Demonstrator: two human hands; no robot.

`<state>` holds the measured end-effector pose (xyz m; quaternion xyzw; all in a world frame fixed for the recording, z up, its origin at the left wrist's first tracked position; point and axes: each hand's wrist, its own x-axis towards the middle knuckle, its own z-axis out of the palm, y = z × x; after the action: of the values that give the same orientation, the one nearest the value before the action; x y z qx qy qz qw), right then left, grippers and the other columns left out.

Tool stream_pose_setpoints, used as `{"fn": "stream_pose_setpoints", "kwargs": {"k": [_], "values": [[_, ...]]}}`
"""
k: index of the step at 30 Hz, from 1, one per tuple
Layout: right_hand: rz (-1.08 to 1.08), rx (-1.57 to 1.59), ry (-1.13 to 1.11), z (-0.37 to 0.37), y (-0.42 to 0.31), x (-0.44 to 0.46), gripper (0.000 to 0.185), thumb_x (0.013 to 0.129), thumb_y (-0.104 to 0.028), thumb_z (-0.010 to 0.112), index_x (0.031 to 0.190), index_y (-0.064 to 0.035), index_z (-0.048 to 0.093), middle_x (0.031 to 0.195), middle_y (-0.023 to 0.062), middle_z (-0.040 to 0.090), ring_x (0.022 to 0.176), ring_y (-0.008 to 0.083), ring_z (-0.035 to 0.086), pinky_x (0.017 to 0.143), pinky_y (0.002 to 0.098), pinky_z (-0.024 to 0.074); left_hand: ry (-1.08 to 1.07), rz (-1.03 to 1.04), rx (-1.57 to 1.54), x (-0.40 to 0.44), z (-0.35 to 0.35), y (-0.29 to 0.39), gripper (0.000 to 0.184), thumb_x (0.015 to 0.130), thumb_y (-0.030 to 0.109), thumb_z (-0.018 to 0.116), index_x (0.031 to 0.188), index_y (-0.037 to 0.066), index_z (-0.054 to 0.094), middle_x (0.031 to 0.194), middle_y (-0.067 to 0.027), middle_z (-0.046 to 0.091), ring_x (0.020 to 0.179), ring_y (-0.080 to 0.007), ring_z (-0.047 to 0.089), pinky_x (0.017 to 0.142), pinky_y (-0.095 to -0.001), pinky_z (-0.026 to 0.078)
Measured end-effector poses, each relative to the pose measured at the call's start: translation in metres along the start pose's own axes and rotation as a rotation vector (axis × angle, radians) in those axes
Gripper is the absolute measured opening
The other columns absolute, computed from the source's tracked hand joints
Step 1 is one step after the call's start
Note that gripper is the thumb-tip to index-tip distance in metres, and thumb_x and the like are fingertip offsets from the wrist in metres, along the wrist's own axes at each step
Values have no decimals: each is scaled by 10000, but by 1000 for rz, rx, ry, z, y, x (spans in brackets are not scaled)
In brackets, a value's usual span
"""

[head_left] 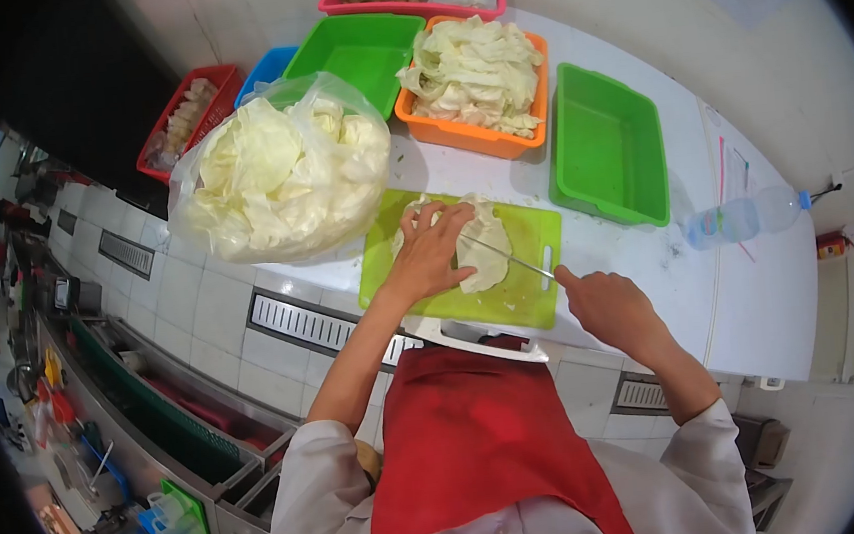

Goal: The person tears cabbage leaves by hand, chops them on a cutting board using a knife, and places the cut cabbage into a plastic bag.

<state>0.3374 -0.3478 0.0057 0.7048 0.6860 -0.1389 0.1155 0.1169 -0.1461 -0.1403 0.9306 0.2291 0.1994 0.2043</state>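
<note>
My left hand lies with its fingers apart on pale cabbage leaves, pressing them against a lime-green cutting board. Wrapped round the handle of a knife is my right hand, just off the board's right edge. The blade points up and left across the leaves, its tip end close to my left fingers. Left of the board bulges a clear plastic bag full of cabbage leaves. Behind the board, an orange bin holds a heap of leaves.
A green bin stands at the right, another green bin behind the bag. A red basket, a blue bin and a pink tray are further back. Plastic bottles lie at the right.
</note>
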Motion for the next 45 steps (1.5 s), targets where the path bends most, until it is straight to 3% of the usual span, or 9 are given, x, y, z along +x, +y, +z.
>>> {"fn": "stream_pose_setpoints", "kwargs": {"k": [16,24,28,33,34,37,40,42,45], "values": [[148,204,-218,35,21,-11,421,1007,-109,544,1424,-72,493,859,269,730,838,484,723,770,593,581,-165,-116,98,7,2,2,994,712,340,916,1553,107,439,1619,-70,460,1536,-417,301,1207,-719,207],[373,234,-373,-21,36,-103,234,1057,-161,552,1260,-49,529,813,287,706,821,534,684,740,616,530,-206,-10,157,2,17,6,592,786,284,855,1335,164,668,1430,-56,578,1426,-354,430,1179,-724,225],[393,449,-30,7,41,-89,192,1077,-167,577,1213,-53,505,826,314,686,843,564,644,725,621,475,-280,-14,187,5,9,21,435,809,220,848,1215,166,703,1281,-51,610,1350,-311,482,1144,-717,255],[333,615,167,62,43,-42,192,1090,-181,571,1203,-49,489,827,300,687,858,576,635,722,604,466,-66,-78,-390,2,-97,59,329,805,103,855,1082,120,679,1119,-77,629,1153,-295,606,1094,-521,388],[347,671,184,65,38,-36,203,1094,-186,568,1216,-46,488,825,297,687,834,558,653,704,580,479,271,-25,-401,2,-117,50,327,803,19,833,1073,89,661,1075,-109,637,1067,-339,640,996,-425,479],[443,695,239,71,28,-26,212,1099,-193,568,1220,-41,484,830,296,685,799,533,667,676,558,489,991,-177,308,3,-185,6,329,804,-15,819,1091,68,680,1088,-160,658,1065,-377,646,942,-454,524],[439,785,282,84,31,-20,209,1103,-194,565,1218,-42,480,825,295,679,769,517,667,653,553,482,1058,-242,551,6,-220,-46,309,830,5,808,1113,71,700,1087,-167,672,1083,-381,647,944,-474,526],[434,760,292,93,33,-21,209,1104,-194,565,1219,-43,478,814,290,676,766,519,664,654,555,480,494,-282,494,-4,-217,-79,259,866,40,800,1109,76,717,1109,-154,685,1121,-371,640,959,-481,521],[451,751,278,89,27,-23,212,1104,-191,557,1226,-41,469,818,309,678,799,550,656,676,587,471,569,-192,487,-16,-210,-81,241,869,41,782,1099,78,724,1125,-117,700,1071,-351,648,884,-481,513]]}}
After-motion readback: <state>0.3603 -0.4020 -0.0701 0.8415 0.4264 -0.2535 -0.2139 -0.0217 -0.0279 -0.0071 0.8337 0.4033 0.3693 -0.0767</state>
